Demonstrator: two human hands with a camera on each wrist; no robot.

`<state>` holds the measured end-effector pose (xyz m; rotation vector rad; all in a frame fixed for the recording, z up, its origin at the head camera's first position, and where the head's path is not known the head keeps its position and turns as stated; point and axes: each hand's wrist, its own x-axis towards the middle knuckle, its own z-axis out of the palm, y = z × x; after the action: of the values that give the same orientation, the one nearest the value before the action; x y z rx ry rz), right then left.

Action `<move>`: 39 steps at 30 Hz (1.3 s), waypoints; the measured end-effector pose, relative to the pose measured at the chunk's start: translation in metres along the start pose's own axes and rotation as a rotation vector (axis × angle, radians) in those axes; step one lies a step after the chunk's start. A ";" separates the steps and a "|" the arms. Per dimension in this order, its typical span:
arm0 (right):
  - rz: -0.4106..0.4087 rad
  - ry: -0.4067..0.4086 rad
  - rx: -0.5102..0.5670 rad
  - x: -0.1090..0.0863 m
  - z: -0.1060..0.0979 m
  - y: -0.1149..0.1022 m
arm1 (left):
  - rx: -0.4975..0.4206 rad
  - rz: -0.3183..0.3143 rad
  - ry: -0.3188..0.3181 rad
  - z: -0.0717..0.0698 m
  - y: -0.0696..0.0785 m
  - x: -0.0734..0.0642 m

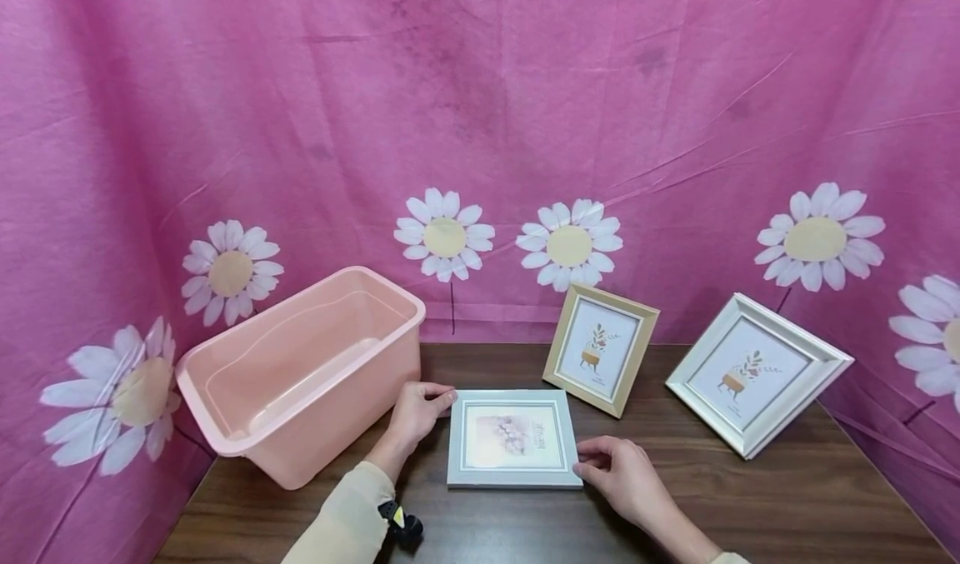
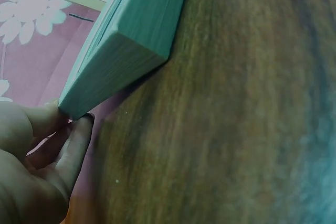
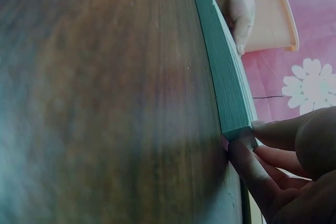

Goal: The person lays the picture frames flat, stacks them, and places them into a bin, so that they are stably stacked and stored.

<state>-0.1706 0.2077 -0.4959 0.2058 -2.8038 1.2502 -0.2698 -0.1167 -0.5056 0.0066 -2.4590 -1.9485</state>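
A pale grey-green picture frame (image 1: pixel 516 478) with a floral print lies face up on the table in the head view. My left hand (image 1: pixel 415 421) pinches its far left corner between thumb and fingers. At the frame's right side, near the front corner, my right hand (image 1: pixel 626 474) pinches the edge. The left wrist view shows the left thumb and fingertip (image 2: pixel 83 124) at the frame's corner (image 2: pixel 113 61). In the right wrist view, the right thumb (image 3: pixel 278 131) rests on the frame's upper edge, with a finger under the end (image 3: pixel 233 103).
A pink plastic bin (image 1: pixel 337 414) stands left of the frame. Behind and to the right, a light wood picture frame (image 1: pixel 555 356) and a larger silvery-white one (image 1: pixel 701 343) stand tilted. A pink cloth (image 1: pixel 480 89) with daisies hangs behind the brown wooden table (image 1: pixel 795 514).
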 end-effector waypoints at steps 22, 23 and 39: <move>0.055 -0.058 0.061 0.001 0.000 0.002 | 0.382 0.062 0.028 -0.003 0.004 0.001; 0.059 -0.058 0.061 0.001 0.000 0.002 | 0.380 0.064 0.027 -0.003 0.004 0.001; 0.104 -0.080 0.083 0.002 -0.002 0.003 | 0.352 0.082 0.001 -0.005 -0.003 0.003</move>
<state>-0.1730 0.2116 -0.4966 0.1177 -2.8665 1.4135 -0.2724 -0.1228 -0.5075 -0.0897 -2.7163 -1.4630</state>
